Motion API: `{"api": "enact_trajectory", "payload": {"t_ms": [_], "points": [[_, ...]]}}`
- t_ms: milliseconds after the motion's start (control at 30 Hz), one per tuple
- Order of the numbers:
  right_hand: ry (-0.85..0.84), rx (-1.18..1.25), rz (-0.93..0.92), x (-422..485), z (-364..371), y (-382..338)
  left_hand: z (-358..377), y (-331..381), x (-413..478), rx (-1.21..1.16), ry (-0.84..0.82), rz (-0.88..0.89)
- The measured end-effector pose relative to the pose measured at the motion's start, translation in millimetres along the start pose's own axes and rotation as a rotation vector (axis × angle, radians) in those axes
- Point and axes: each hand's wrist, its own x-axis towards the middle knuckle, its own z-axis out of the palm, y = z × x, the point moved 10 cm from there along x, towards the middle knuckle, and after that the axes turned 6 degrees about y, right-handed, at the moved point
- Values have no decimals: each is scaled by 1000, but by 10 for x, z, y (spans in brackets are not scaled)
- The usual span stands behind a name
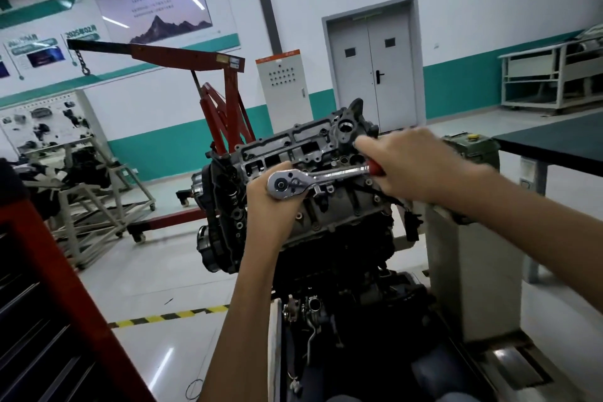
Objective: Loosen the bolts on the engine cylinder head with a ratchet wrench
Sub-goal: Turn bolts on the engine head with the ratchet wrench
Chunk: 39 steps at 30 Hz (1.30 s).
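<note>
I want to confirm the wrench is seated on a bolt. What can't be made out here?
Head view:
1. The socket and bolt under the ratchet wrench head: hidden by that head and the left hand.
2. Its red handle: mostly covered by the right hand, itself blurred.
3. The wall poster text: too small.

Open air lies over the cylinder head (293, 143) toward twelve o'clock. The ratchet wrench (326, 174), gripped by left hand (270, 206) and right hand (408, 166), bars its near edge. A grey cabinet (473, 271) crowds three o'clock; bare floor (146, 271) (red hoist (233, 91) behind) leaves nine o'clock free.
</note>
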Motion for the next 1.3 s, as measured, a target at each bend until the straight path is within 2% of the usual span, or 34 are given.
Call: {"api": "enact_trajectory", "payload": {"t_ms": [167, 233, 300, 333, 433, 567, 633, 700, 833, 933, 1000, 1067, 1100, 1200, 1300], "points": [[1, 349, 298, -572, 411, -441, -65, -30, -134, 20, 171, 1], [-14, 658, 425, -732, 641, -761, 10, -47, -122, -14, 199, -15], [-18, 908, 464, -791, 788, -1053, 73, -98, -145, -102, 220, -72], [1, 940, 451, -793, 809, -1091, 76, -133, -171, -129, 238, -115], [-3, 807, 346, -740, 730, -876, -3, -168, -175, -189, 285, -180], [-98, 343, 73, -449, 451, -304, 64, -68, -19, -34, 58, -32], [-35, 144, -24, -204, 162, -35, 101, -4, 21, 34, -22, 20], [51, 52, -63, -23, -73, 102, 136, 45, 32, 57, -82, 62], [-7, 80, 35, -165, 125, -25, -5, -71, -42, -8, 45, -13], [49, 265, 215, -529, 335, -326, -51, -33, -135, -22, 178, 10], [63, 492, 352, -682, 505, -611, -22, -17, -141, -71, 242, -3], [63, 735, 440, -743, 675, -879, 32, 19, -121, -104, 268, 0], [75, 782, 454, -750, 717, -933, 56, -2, -103, -144, 269, -16], [28, 712, 371, -718, 665, -787, 55, -149, -58, -221, 233, -135], [-38, 348, 156, -519, 440, -374, 72, -90, -8, -97, 80, -67]]}}
